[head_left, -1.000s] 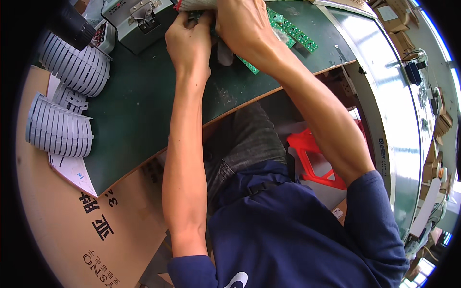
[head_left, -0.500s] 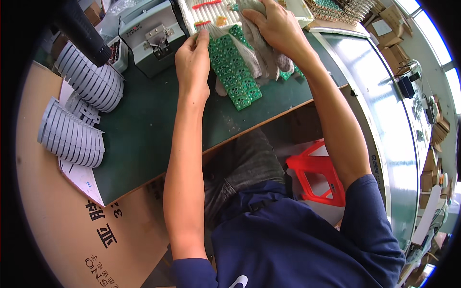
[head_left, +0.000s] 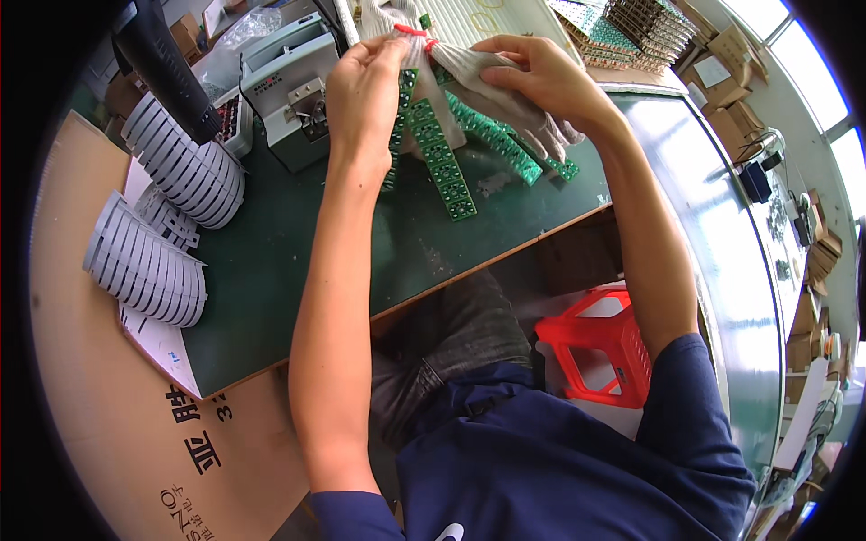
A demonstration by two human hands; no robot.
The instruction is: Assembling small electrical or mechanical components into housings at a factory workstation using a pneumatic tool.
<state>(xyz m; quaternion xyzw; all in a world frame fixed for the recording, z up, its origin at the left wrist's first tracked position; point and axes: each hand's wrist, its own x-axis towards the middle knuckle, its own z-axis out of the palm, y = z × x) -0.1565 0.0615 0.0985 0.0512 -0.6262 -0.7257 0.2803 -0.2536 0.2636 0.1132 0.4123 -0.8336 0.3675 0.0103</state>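
My left hand [head_left: 365, 104] is closed, its fingertips pinching a pale knitted glove near the red edge of the cuff. My right hand [head_left: 550, 81] grips a second greyish-white knitted glove [head_left: 483, 81], whose limp fingers hang down below my hand. The two red cuff edges nearly meet between my hands. Beneath the gloves, strips of green circuit boards [head_left: 442, 167] lie on the dark green tabletop [head_left: 271, 270]; another strip [head_left: 505, 149] slants off to the right, partly covered by the hanging glove.
A grey machine [head_left: 280, 86] with a metal fitting stands left of my hands. Stacks of curved white parts [head_left: 149, 261] sit at the left edge, near a black tool [head_left: 167, 68]. Behind is a white ribbed tray [head_left: 505, 22]; stacked boards [head_left: 645, 32] are at the back right. A red stool [head_left: 600, 347] stands below.
My right hand has moved lower, turning its glove so that the cuff points toward my left hand. My left hand has lifted the other glove's cuff. The boards beneath show more spread out.
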